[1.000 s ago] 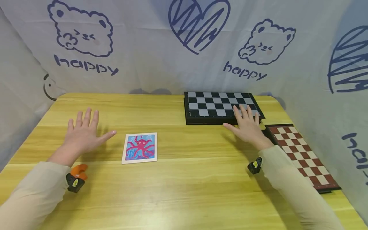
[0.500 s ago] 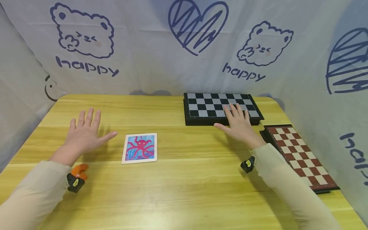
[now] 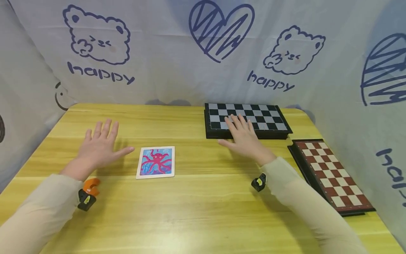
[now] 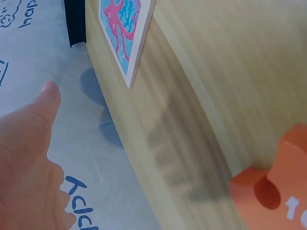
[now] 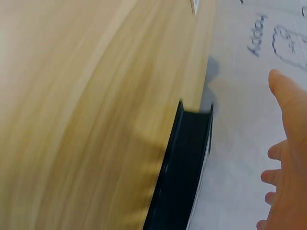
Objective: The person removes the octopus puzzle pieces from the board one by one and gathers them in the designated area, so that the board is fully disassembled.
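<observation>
My left hand (image 3: 96,151) hovers over the left side of the table, fingers spread and holding nothing. To its right lies a square white-bordered card (image 3: 155,162) with a pink octopus on blue; its corner end also shows in the left wrist view. An orange curved piece (image 4: 268,191) with white marks appears just below the left wrist. My right hand (image 3: 245,141) is held with fingers spread, overlapping the front edge of a black-and-silver checkered chessboard box (image 3: 266,118). In the right wrist view that box's black side (image 5: 180,172) lies below the hand.
A second board (image 3: 333,173), brown and cream checkered with a black case, lies along the table's right edge. A white cloth (image 3: 165,70) with bear and heart drawings hangs behind the yellow wooden table (image 3: 177,215). Small black devices sit at both wrists.
My right hand has moved left across the front of the black-and-silver chessboard box, away from the brown board. The left hand keeps nearly the same pose, and the view has shifted slightly.
</observation>
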### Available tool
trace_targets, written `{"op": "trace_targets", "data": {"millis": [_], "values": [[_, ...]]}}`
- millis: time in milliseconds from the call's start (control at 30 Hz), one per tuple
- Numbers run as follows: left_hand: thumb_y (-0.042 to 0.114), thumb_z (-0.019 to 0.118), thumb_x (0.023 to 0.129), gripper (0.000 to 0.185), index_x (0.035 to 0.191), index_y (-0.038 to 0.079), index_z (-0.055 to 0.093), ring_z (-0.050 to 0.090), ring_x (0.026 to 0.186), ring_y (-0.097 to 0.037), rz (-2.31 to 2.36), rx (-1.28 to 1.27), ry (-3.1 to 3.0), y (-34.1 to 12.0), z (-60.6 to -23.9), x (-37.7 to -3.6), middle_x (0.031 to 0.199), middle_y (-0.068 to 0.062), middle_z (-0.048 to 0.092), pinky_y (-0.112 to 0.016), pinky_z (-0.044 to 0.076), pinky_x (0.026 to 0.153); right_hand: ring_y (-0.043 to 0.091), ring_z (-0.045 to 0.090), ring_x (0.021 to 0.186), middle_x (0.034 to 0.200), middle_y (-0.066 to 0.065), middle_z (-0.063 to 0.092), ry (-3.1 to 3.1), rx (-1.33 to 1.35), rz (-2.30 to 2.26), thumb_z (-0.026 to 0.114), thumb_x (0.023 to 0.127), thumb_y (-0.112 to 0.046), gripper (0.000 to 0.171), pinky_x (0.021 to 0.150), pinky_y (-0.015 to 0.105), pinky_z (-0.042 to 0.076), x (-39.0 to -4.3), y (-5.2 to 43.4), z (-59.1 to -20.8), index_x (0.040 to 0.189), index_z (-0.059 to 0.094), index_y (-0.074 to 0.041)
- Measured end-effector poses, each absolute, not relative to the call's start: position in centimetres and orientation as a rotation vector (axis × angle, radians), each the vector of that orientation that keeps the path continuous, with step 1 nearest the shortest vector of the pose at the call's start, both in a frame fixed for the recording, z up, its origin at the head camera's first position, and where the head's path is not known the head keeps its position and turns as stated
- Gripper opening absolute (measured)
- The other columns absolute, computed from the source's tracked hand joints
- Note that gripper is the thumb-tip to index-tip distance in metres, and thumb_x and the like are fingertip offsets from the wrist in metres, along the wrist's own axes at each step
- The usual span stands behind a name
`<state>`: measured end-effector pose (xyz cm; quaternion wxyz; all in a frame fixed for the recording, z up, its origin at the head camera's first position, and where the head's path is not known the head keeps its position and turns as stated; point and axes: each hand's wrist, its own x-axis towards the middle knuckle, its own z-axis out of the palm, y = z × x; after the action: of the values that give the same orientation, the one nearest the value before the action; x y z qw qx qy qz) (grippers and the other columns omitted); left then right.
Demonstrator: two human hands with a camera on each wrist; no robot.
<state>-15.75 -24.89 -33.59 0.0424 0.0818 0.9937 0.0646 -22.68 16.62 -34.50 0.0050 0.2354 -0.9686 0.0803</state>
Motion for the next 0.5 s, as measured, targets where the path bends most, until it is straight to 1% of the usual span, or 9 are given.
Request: {"op": "trace_targets", "data": {"millis": [133,367,500], "values": [[0.07,0.037,0.084,0.103,0.145,-0.005,-0.001,-0.012,0.131,-0.047,0.176,0.294,3.028,-24.7,-33.7,-15.8,0.147,-0.028,-0.009,-0.061,-0.009,0.101,0.03,-0.007,0.137,0.152,0.012,0.006,-3.01,0.846,0.229,0.041,0.087,-0.064,0.087,0.107,0.05,-0.006,-22.3,14.4,-34.6,0.149,0.01,-0.012],[0.068,0.039,0.085,0.102,0.145,-0.003,0.0,-0.01,0.132,-0.046,0.16,0.392,3.01,-24.5,-34.3,-15.8,0.148,-0.026,-0.009,-0.059,-0.009,0.102,0.03,-0.003,0.138,0.152,0.013,0.01,-2.958,1.031,0.19,0.042,0.088,-0.062,0.086,0.107,0.051,0.001,-21.6,10.6,-34.9,0.149,0.011,-0.011],[0.067,0.042,0.085,0.101,0.146,-0.003,0.002,-0.007,0.133,-0.046,0.149,0.437,2.998,-24.2,-34.6,-15.8,0.148,-0.027,-0.006,-0.059,-0.006,0.103,0.03,0.0,0.138,0.151,0.013,0.013,-2.937,1.095,0.158,0.041,0.088,-0.063,0.085,0.108,0.05,0.002,-21.3,8.8,-35.5,0.149,0.013,-0.012]]}}
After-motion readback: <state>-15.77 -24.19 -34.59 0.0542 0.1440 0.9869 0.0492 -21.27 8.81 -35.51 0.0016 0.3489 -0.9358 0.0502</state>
